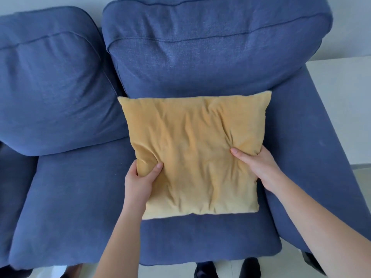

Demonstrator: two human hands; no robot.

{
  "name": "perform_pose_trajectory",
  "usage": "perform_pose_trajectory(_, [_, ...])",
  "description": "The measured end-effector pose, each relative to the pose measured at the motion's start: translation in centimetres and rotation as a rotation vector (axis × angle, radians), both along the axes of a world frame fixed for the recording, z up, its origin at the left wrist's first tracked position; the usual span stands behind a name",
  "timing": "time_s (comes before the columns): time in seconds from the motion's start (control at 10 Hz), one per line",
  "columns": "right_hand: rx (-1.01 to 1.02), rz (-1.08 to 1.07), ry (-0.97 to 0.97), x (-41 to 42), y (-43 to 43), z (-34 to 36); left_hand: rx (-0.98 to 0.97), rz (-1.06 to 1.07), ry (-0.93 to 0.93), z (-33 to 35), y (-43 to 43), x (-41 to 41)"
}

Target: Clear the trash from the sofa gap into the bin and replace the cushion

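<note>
Far left: plump blue fabric back cushion (54, 81) leaning on blue fabric sofa (76, 197). Left hand (140, 181) pinching left edge of mustard-yellow square velvet throw cushion (192, 155), thumb on top. Cushion creased, lying on right seat, top edge against second blue back cushion (210, 49). Right hand (259, 167) gripping cushion's right edge, thumb pressed into fabric. Padded blue armrest (313, 149) just beside, white side surface (345, 109) beyond. Dark shoes (226, 267) below seat front.

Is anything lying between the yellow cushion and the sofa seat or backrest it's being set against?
Nothing visible. Left hand and right hand grip the yellow cushion; the blue seat cushion and back cushion look bare.
</note>
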State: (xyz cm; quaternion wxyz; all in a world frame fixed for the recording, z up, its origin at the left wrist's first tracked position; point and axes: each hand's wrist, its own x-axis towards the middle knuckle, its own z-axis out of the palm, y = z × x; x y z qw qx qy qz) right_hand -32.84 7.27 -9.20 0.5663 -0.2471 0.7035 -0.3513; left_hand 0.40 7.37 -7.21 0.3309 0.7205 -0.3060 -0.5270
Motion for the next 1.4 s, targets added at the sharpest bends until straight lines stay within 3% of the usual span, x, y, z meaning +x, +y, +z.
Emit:
perform_pose_trajectory(0.3, [-0.196, -0.05, 0.093, -1.8, -6.4, 0.3, -0.117, -0.048, 0.092, -1.5, -7.0, -1.6])
perform_pose_trajectory(0.6, [-0.215, -0.065, 0.131, -2.3, -10.6, -2.3, -0.116, -0.029, 0.162, -5.7, -11.5, -1.8])
perform_pose_trajectory(1.0, [-0.162, 0.012, 0.196, -1.9, -12.8, -5.4, -0.039, -0.052, -0.002, -9.1, -13.7, -2.7])
perform_pose_trajectory(1.2, [-0.152, 0.039, 0.221, -2.0, -11.7, -3.8, -0.062, -0.059, -0.124, -7.9, -12.0, -2.9])
perform_pose_trajectory(1.4, [-0.151, -0.044, 0.321, -3.2, -7.2, -0.2, 0.088, 0.097, -0.169, -5.0, -3.2, -2.3])
